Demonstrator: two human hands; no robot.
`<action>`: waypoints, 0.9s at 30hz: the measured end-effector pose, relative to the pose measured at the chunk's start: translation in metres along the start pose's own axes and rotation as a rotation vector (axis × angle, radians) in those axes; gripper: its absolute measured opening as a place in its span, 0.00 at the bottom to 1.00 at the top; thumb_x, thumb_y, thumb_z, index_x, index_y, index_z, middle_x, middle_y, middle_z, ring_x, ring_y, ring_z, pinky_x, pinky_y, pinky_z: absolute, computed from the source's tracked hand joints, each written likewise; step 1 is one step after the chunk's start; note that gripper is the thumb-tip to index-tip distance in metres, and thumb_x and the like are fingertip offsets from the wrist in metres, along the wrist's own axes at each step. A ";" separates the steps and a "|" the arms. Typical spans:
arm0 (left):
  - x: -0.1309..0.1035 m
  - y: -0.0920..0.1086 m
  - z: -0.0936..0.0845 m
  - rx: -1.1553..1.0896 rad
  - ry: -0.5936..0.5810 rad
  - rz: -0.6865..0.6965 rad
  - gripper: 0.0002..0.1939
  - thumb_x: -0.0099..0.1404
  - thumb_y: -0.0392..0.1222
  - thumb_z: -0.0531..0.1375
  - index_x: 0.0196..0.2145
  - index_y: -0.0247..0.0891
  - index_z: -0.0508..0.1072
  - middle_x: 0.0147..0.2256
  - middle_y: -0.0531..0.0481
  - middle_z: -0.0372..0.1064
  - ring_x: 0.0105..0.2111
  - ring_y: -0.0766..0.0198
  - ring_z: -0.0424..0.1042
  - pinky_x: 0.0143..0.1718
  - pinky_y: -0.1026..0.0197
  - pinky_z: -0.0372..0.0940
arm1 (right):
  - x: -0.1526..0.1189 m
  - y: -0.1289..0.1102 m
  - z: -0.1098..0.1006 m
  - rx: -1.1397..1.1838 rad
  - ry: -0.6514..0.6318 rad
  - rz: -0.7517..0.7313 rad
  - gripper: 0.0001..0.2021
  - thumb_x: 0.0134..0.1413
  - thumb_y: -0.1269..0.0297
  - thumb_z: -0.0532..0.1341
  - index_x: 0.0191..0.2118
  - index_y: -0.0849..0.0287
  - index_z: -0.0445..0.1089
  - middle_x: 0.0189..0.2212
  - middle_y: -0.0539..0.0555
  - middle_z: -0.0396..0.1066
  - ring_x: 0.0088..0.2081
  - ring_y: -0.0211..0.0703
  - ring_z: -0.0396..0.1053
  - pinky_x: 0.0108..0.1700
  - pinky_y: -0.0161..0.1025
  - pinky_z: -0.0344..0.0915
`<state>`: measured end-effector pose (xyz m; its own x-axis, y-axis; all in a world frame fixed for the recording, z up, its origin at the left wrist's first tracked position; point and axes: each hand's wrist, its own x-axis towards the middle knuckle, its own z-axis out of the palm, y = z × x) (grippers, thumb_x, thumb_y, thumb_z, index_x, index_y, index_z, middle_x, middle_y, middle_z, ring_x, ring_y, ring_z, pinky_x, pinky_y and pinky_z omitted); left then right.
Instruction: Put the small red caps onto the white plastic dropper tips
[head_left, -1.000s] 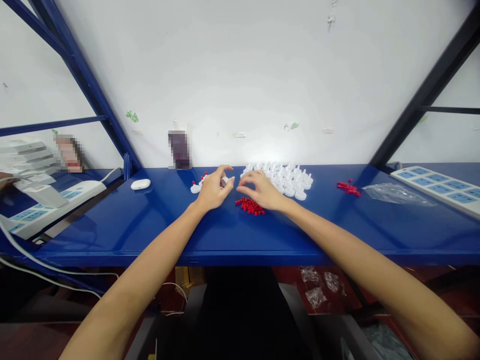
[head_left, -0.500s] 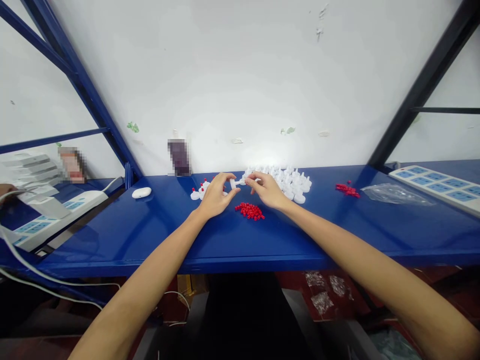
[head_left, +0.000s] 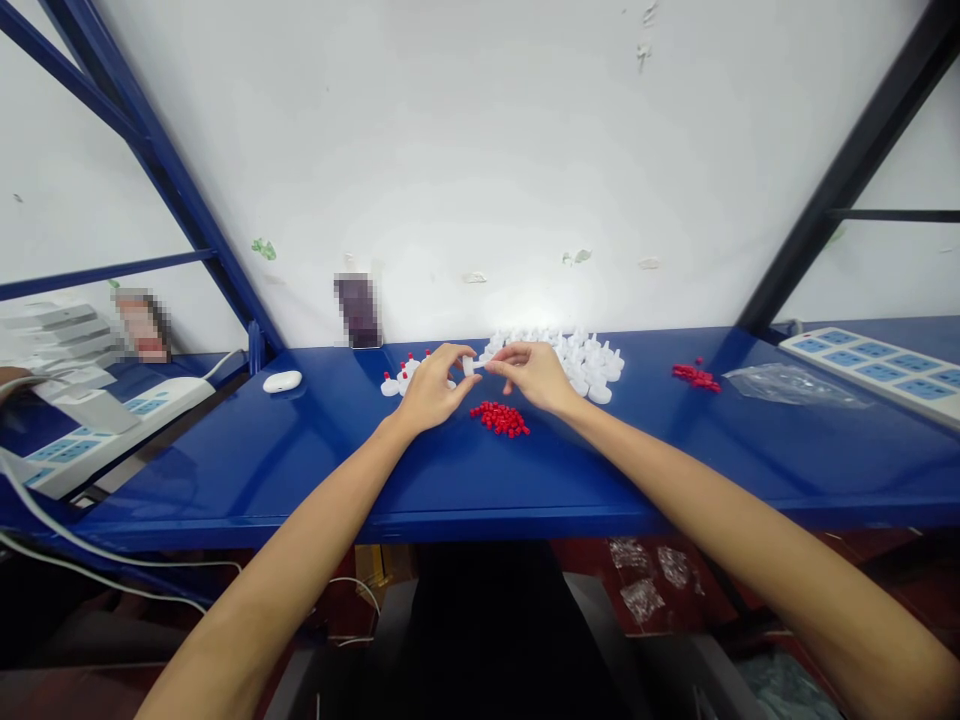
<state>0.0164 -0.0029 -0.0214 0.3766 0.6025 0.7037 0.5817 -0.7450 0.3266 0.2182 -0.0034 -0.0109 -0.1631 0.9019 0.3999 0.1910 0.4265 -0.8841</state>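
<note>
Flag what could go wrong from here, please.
The left hand holds a white piece by the fingertips, with the right hand at its narrow end; a push there might make it slip.
The loose red pieces lie close to both hands and could scatter if brushed.
The red-tipped pieces beside the left hand might topple if bumped.

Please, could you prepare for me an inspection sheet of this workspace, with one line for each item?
Surface: blue table, glossy.
Job's things: white part between the hands; white pile beyond the right hand; red caps nearer the person; red-tipped parts beside the left hand.
Clutter: white case; plastic bag; small red pile.
Hands: left fingers hold the white part; right fingers at its stem, grip unclear.
Cables: white cable at left, below the table edge.
Surroundings: marked white wall; power strip at right.
</note>
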 end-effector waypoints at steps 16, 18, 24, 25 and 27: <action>-0.002 -0.008 0.001 0.019 -0.113 -0.003 0.21 0.71 0.51 0.57 0.57 0.38 0.69 0.43 0.45 0.72 0.39 0.60 0.71 0.42 0.58 0.66 | 0.001 0.013 -0.005 -0.264 -0.075 -0.206 0.10 0.58 0.60 0.62 0.41 0.58 0.77 0.36 0.53 0.79 0.24 0.40 0.74 0.34 0.40 0.70; -0.003 -0.009 0.001 0.007 -0.125 0.006 0.22 0.74 0.51 0.53 0.59 0.38 0.67 0.43 0.45 0.71 0.41 0.59 0.71 0.43 0.58 0.66 | 0.000 0.014 -0.006 -0.328 -0.085 -0.242 0.10 0.60 0.60 0.61 0.43 0.56 0.76 0.37 0.53 0.80 0.24 0.40 0.74 0.36 0.41 0.69; -0.004 0.001 0.004 -0.031 -0.073 -0.006 0.20 0.76 0.51 0.45 0.55 0.38 0.66 0.41 0.45 0.69 0.40 0.60 0.70 0.45 0.57 0.64 | -0.006 0.005 -0.006 -0.505 -0.167 -0.313 0.13 0.69 0.60 0.53 0.48 0.57 0.72 0.34 0.52 0.79 0.31 0.42 0.74 0.38 0.39 0.64; -0.004 0.003 0.005 -0.046 -0.066 -0.014 0.19 0.76 0.51 0.44 0.52 0.38 0.66 0.39 0.46 0.69 0.38 0.61 0.70 0.44 0.57 0.64 | -0.007 0.004 -0.006 -0.541 -0.188 -0.331 0.13 0.70 0.60 0.51 0.47 0.57 0.71 0.34 0.52 0.79 0.31 0.42 0.74 0.39 0.38 0.63; -0.005 0.007 0.005 -0.075 -0.059 -0.030 0.19 0.76 0.51 0.43 0.47 0.38 0.67 0.33 0.49 0.68 0.33 0.62 0.69 0.40 0.58 0.63 | -0.009 0.002 -0.005 -0.606 -0.229 -0.373 0.15 0.71 0.60 0.49 0.43 0.57 0.71 0.34 0.53 0.78 0.34 0.42 0.73 0.39 0.38 0.62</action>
<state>0.0229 -0.0097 -0.0257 0.4028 0.6388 0.6555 0.5386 -0.7445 0.3946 0.2246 -0.0102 -0.0153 -0.5061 0.6818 0.5282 0.5727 0.7236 -0.3853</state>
